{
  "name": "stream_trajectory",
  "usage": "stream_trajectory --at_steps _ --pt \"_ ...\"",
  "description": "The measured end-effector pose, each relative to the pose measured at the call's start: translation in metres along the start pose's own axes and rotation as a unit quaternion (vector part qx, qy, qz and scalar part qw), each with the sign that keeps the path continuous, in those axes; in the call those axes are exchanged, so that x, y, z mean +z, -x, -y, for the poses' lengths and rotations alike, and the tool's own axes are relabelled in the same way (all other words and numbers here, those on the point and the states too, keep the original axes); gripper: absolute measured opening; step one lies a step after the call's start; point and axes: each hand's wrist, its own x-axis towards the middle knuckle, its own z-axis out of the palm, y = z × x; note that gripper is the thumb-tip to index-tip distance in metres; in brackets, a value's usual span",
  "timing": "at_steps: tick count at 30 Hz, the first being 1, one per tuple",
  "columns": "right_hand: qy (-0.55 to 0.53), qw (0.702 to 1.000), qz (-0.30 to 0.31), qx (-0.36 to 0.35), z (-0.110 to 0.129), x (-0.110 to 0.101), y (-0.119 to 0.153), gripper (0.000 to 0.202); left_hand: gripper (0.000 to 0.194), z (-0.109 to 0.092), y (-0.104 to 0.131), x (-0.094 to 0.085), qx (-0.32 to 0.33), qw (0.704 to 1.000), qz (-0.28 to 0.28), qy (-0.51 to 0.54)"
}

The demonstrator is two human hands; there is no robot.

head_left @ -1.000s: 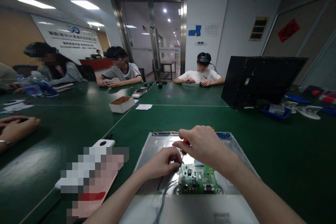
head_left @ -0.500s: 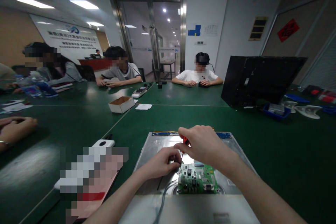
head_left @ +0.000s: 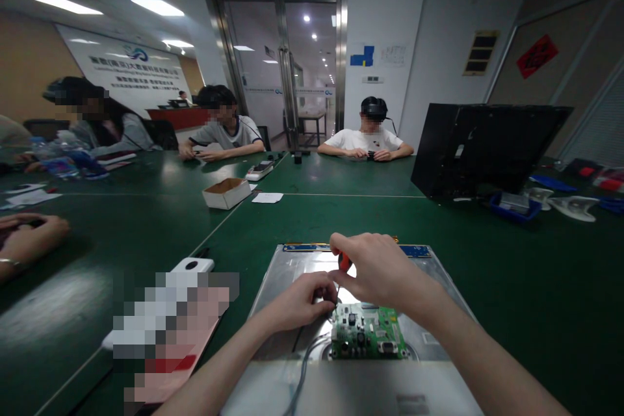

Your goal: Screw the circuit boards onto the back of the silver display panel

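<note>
Silvery metal covers the upper part of a flat panel (head_left: 273, 292) lying on a green worktop (head_left: 219, 227), directly in front of the camera wearer. A green circuit board (head_left: 369, 333) sits at the middle of the panel, with a grey cable (head_left: 303, 374) running beside its left edge toward the bottom of the view. From the right, the right hand (head_left: 373, 266) reaches over the panel, its grip closed around the red and black handle of a screwdriver (head_left: 344, 262), whose thin shaft points down to the board's upper left corner. The left hand (head_left: 312, 296) is at that same corner, thumb and index finger brought close together near the screwdriver's tip; whether they pinch anything, I cannot tell. Along the panel's far edge runs a narrow blue strip (head_left: 415, 251). Farther away, an open cardboard box (head_left: 226, 195) stands to the left, and a large black monitor (head_left: 487, 149) to the right.
</note>
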Motion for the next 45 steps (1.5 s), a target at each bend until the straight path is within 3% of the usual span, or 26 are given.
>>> stream_trajectory --at_steps 5,10,16,21,27,31,38,42,45 --pt "0.052 0.998 -0.023 0.032 0.000 0.002 -0.003 0.031 0.008 -0.008 0.002 -0.001 -0.008 1.000 -0.005 -0.017" --pt "0.035 0.999 -0.013 0.008 0.001 0.003 -0.002 0.010 0.013 -0.003 0.001 -0.001 0.003 1.000 -0.004 -0.012" --pt "-0.023 0.999 -0.007 -0.030 0.000 0.000 0.001 0.021 0.012 0.002 0.001 0.000 0.006 1.000 -0.008 0.000" --pt "0.015 0.999 -0.019 -0.020 -0.001 0.002 -0.001 0.024 0.012 -0.006 0.002 -0.001 0.000 1.000 -0.009 0.000" --pt "0.010 1.000 -0.020 -0.021 0.000 0.003 -0.003 0.009 0.014 0.001 0.001 0.001 0.003 1.000 -0.010 -0.005" --pt "-0.019 0.999 -0.016 -0.028 0.000 0.001 -0.002 0.017 0.014 0.004 0.000 0.001 0.010 1.000 -0.004 -0.004" --pt "0.027 0.999 -0.025 -0.023 -0.003 0.005 -0.004 0.020 0.008 -0.007 0.002 -0.001 -0.008 1.000 -0.005 -0.026" --pt "-0.002 1.000 -0.010 -0.020 -0.001 0.006 -0.005 0.007 0.010 -0.007 0.003 0.000 -0.009 1.000 -0.011 -0.025" --pt "-0.038 0.999 -0.006 -0.033 0.000 0.006 -0.004 0.017 0.010 -0.004 0.002 0.000 -0.008 1.000 -0.012 -0.009"
